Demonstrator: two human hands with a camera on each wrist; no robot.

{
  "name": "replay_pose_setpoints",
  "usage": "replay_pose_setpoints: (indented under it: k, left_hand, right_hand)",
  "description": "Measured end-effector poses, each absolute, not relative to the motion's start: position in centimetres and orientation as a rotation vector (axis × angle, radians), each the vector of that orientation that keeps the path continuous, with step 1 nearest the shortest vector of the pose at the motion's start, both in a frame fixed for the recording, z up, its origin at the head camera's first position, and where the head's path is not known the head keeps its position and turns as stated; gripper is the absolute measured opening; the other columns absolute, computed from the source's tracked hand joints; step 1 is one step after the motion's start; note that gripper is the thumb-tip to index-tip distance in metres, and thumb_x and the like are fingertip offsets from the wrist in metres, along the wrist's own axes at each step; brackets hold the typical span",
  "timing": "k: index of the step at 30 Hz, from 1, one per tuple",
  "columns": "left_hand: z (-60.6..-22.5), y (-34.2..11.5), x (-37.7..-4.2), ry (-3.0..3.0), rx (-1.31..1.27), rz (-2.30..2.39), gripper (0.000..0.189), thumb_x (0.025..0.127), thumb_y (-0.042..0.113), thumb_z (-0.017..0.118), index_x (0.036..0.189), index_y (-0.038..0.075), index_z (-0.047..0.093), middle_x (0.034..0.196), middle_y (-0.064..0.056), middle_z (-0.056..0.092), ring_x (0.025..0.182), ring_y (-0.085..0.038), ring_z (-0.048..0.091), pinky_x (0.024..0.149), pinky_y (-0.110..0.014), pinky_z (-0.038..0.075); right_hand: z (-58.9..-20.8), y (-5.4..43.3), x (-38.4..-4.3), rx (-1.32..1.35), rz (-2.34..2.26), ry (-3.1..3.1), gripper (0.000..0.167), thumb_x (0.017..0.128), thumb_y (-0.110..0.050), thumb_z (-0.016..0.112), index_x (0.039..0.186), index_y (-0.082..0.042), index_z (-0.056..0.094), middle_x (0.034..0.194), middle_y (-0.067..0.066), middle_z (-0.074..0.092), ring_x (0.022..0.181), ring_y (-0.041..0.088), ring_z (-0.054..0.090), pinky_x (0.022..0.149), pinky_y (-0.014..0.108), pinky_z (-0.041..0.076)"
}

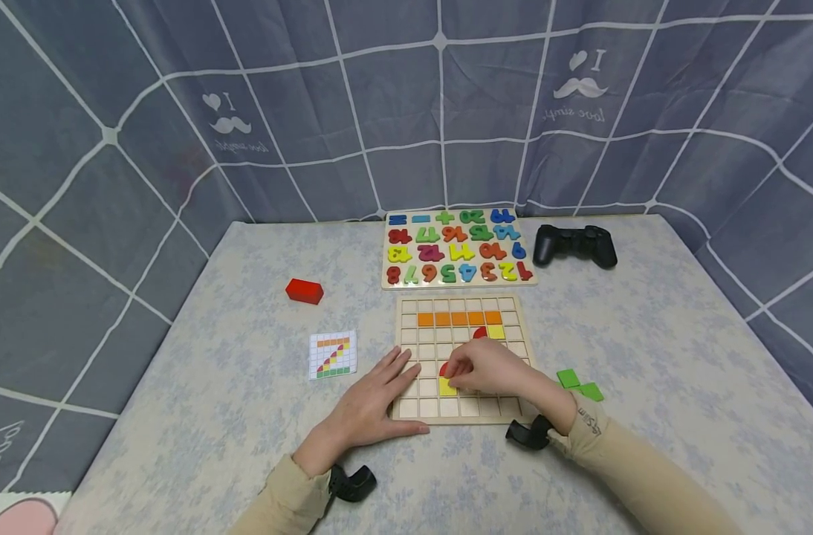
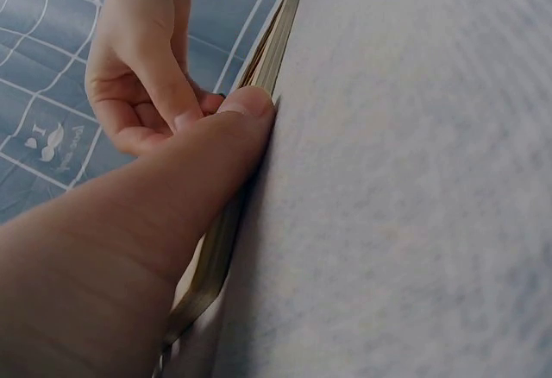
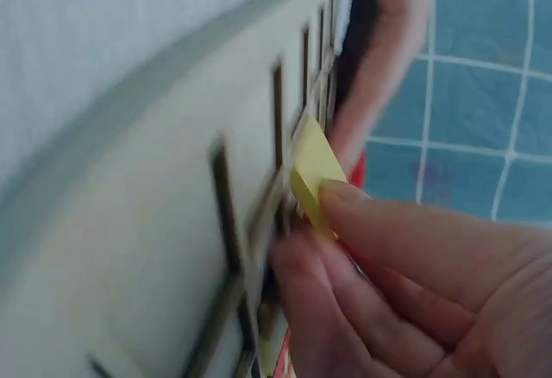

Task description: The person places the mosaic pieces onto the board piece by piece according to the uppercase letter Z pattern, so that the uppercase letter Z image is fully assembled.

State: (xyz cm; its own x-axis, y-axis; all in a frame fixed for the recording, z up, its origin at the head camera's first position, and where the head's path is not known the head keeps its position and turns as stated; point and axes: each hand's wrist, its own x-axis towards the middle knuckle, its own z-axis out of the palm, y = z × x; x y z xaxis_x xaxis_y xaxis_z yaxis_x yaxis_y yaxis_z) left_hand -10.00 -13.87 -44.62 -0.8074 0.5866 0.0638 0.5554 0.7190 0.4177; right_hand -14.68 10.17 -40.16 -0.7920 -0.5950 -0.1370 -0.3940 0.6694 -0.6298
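My left hand (image 1: 374, 400) lies spread on the left side of a wooden grid board (image 1: 469, 407), its thumb (image 2: 246, 106) along the near edge. My right hand (image 1: 492, 366) is over the board and pinches a yellow square tile (image 3: 315, 171) between thumb and fingers. That tile is tilted at the grid bars, close to the lower middle cells. A row of orange tiles (image 1: 458, 319) fills part of the upper grid. Below its right end are another yellow tile (image 1: 496, 332) and a red curved piece (image 1: 480, 332). The right hand hides the cells beneath it.
A pattern card (image 1: 333, 355) and a red block (image 1: 304, 291) lie left of the board. Behind it is a number puzzle (image 1: 456, 249), with a black game controller (image 1: 575, 246) to the right. Green tiles (image 1: 568, 379) lie near the right forearm. Patterned curtains hang behind the table.
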Motion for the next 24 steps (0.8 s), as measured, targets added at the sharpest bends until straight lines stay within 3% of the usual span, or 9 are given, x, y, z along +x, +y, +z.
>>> replay_pose_setpoints:
  k: [4, 10, 18, 24]
  left_hand:
    - [-44.6, -13.8, -10.0, 2.841, 0.950, 0.662, 0.091, 0.078, 0.068, 0.058, 0.146, 0.011, 0.037, 0.154, -0.008, 0.022, 0.143, -0.020, 0.010, 0.109, -0.042, 0.028]
    - [-44.5, -13.8, -10.0, 2.839, 0.946, 0.665, 0.091, 0.078, 0.066, 0.061, 0.146, 0.010, 0.036, 0.154, -0.009, 0.022, 0.143, -0.021, 0.009, 0.109, -0.043, 0.027]
    - [-44.5, -13.8, -10.0, 2.830, 0.932, 0.656, 0.093, 0.077, 0.067, 0.060, 0.146, 0.011, 0.035, 0.155, -0.008, 0.020, 0.143, -0.020, 0.008, 0.110, -0.042, 0.026]
    - [-44.7, -13.9, -10.0, 2.832, 0.945, 0.652, 0.093, 0.078, 0.067, 0.060, 0.147, 0.011, 0.034, 0.155, -0.008, 0.020, 0.143, -0.020, 0.008, 0.110, -0.042, 0.026]
  right_hand:
    - [-40.1, 9.6, -14.5, -0.753, -0.737, 2.645, 0.008, 0.077, -0.019, 0.078, 0.073, -0.021, 0.072, 0.072, -0.012, 0.056, 0.061, 0.007, 0.050, 0.058, 0.026, 0.044]
    - [-40.3, 10.6, -14.3, -0.717, -0.750, 2.678, 0.011, 0.073, -0.021, 0.080, 0.078, -0.022, 0.070, 0.072, -0.010, 0.055, 0.061, 0.010, 0.048, 0.056, 0.028, 0.042]
    - [-40.3, 14.4, -14.3, -0.841, -1.004, 2.484, 0.010, 0.081, -0.023, 0.074, 0.085, -0.016, 0.069, 0.070, -0.010, 0.057, 0.063, 0.009, 0.052, 0.057, 0.026, 0.046]
    - [-40.5, 17.9, -14.4, -0.716, -1.052, 2.377, 0.016, 0.085, -0.028, 0.070, 0.094, -0.014, 0.068, 0.076, -0.005, 0.060, 0.068, 0.013, 0.055, 0.062, 0.026, 0.047]
